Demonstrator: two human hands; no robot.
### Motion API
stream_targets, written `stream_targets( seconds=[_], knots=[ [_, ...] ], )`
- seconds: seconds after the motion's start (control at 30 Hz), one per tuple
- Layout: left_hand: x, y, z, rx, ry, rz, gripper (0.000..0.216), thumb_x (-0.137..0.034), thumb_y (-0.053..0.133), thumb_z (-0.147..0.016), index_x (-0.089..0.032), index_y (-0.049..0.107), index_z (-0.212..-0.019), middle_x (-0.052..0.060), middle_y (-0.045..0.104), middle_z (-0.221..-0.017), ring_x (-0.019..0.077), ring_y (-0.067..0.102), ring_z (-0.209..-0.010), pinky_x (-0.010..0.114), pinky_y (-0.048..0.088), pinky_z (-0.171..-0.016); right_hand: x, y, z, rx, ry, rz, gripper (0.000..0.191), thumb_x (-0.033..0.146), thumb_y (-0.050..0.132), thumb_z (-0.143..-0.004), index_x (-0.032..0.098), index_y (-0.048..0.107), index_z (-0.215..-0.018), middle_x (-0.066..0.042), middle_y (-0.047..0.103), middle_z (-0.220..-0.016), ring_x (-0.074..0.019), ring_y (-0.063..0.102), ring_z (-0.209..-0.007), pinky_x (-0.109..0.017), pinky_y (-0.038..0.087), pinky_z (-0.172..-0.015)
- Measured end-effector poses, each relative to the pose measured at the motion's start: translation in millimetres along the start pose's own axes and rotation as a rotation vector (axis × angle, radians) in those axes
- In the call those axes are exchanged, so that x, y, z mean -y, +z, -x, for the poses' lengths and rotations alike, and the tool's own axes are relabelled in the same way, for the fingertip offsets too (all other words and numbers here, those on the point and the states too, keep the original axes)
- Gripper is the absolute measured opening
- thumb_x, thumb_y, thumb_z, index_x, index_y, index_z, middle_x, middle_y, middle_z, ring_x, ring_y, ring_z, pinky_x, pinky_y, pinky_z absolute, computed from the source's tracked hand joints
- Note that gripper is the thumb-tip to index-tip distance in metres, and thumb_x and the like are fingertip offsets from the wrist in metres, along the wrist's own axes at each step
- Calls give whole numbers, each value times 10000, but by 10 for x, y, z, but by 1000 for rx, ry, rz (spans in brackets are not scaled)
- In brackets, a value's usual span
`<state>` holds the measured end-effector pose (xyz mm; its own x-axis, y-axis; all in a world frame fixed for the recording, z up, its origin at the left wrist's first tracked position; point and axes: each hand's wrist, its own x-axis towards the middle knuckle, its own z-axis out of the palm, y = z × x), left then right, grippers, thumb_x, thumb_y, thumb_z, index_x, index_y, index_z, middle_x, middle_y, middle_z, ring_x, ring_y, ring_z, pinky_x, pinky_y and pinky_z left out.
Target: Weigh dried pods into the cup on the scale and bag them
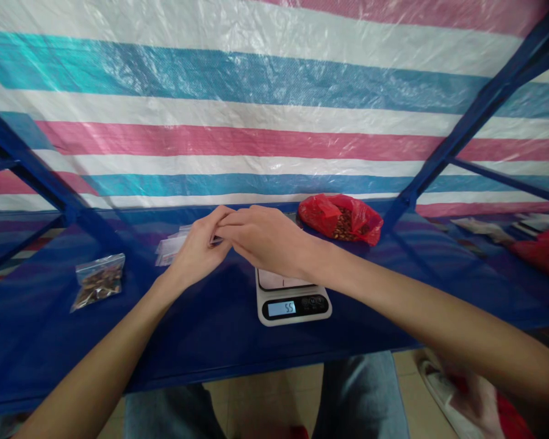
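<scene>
My left hand [205, 245] and my right hand [268, 239] meet over the blue shelf, fingers closed together. A small edge of something shows between them, but most of it is hidden and I cannot make out what it is. Under my right hand and wrist stands a white digital kitchen scale [261, 311], its display reading 5.5; much of its plate is covered. Beside my left hand lie several clear plastic bags [167, 249]. Behind my right wrist sits a red plastic bag [318, 213], its mouth showing small brown dried pieces.
A filled clear zip bag [100, 281] lies on the left of the blue shelf [201, 341]. Blue metal posts [466, 110] rise at both sides, before a striped plastic sheet [238, 140]. Further right lies another red bag [544, 253]. A person's foot [476, 402] shows below.
</scene>
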<state>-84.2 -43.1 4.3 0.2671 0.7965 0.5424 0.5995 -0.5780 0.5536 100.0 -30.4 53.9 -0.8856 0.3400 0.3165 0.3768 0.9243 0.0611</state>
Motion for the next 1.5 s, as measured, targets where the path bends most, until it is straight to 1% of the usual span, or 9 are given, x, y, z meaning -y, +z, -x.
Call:
stream_targets(
  seconds=[0.13,0.3,0.4,0.5,0.67,0.83,1.07,1.37,1.5],
  knots=[
    [-2,-5,5,24,-3,-29,304,-97,538,-754,-184,604,-1037,-12,696,-922,153,652,-814,246,486,-720,9,31,52,72,-41,-10,195,71,574,-969,115,716,-1096,-133,746,-1237,-272,669,-1172,-393,509,-911],
    [30,19,30,-34,52,-135,180,-101,560,-748,-188,596,-901,-30,639,-793,138,603,-704,249,437,-653,-3,-19,233,-9,-123,-128,312,42,529,-973,135,678,-1231,-122,705,-1358,-250,636,-1251,-410,507,-1007],
    [34,64,38,-56,44,-168,24,-174,613,-850,-189,615,-867,-28,631,-758,128,581,-666,250,428,-637,-45,-162,520,-231,-4,-271,370,68,489,-1008,203,694,-1284,-108,693,-1380,-234,627,-1286,-428,501,-1072],
    [38,126,38,-49,28,-159,54,-246,652,-904,-195,669,-914,-27,655,-749,122,576,-638,249,423,-618,-154,-184,907,-554,357,-344,297,149,567,-1021,252,723,-1252,-78,720,-1231,-233,660,-1189,-422,527,-1042],
    [52,243,38,23,7,-163,84,-273,671,-909,-197,697,-885,-13,717,-786,125,605,-638,250,412,-602,-380,147,1318,-406,583,-476,425,345,820,-886,259,717,-1289,-77,700,-1126,-261,662,-1061,-443,551,-967],
    [88,313,35,61,-29,-190,161,-300,692,-909,-196,643,-797,-17,711,-772,135,624,-670,258,428,-646,-387,348,1231,-304,616,-443,458,356,888,-815,210,747,-1226,-81,687,-1113,-269,623,-1099,-441,521,-989],
    [83,329,29,77,-54,-189,115,-286,708,-896,-195,658,-846,-12,723,-804,130,612,-656,252,424,-628,-366,400,1106,-226,636,-418,378,311,917,-783,202,791,-1122,-79,681,-1078,-264,598,-1037,-425,503,-935],
    [40,343,33,73,-69,-190,82,-270,697,-888,-205,662,-925,-18,717,-790,133,605,-628,253,423,-607,-307,343,992,-335,594,-525,302,273,884,-808,216,756,-1076,-52,749,-1077,-238,660,-1023,-404,511,-942],
    [8,331,26,77,-75,-220,72,-273,684,-893,-208,658,-910,-5,706,-783,162,644,-685,271,449,-649,-222,269,792,-299,558,-535,259,287,845,-837,237,760,-1077,-41,781,-1081,-236,704,-1001,-390,520,-916]
  ],
)
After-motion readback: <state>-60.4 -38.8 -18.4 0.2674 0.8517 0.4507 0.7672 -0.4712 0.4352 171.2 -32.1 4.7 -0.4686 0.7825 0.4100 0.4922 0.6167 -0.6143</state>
